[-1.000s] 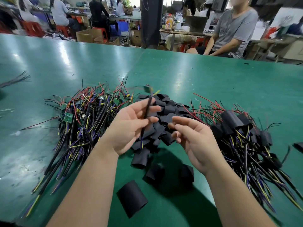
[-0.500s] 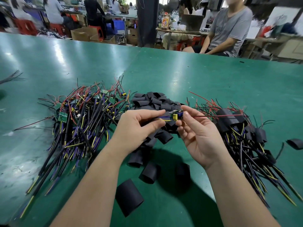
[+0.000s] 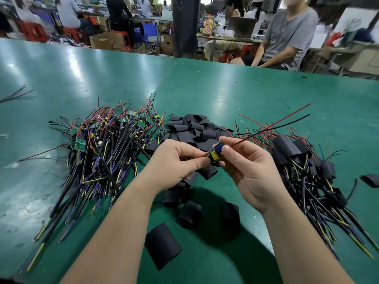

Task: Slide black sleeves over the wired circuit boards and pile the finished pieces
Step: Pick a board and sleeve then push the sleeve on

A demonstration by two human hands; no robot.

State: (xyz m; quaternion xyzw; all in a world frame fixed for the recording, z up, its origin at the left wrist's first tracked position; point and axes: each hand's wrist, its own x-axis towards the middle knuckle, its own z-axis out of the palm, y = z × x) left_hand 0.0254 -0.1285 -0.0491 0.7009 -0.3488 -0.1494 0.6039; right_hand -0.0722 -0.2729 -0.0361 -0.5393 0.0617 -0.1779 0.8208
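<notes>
**Circuit board (image 3: 215, 154) pinched between both hands**

Above the worktop (image 3: 225, 93) centre, the left hand (image 3: 176, 162) fingers clamp its 9 o'clock end and the right hand (image 3: 252, 171) fingers its 3 o'clock end. Its wires (image 3: 287, 120) trail toward 2 o'clock. The part under the fingers is hard to read. Black sleeves (image 3: 196, 128) heap at 12 o'clock, finished pieces (image 3: 297, 160) at 3.

Electronics assembly workshop: you are working at a green workbench (image 3: 225, 93) heaped with wired circuit boards (image 3: 106, 144) and black sleeves (image 3: 194, 128); other workers (image 3: 287, 35) are sitting behind among cardboard boxes (image 3: 102, 41).
</notes>
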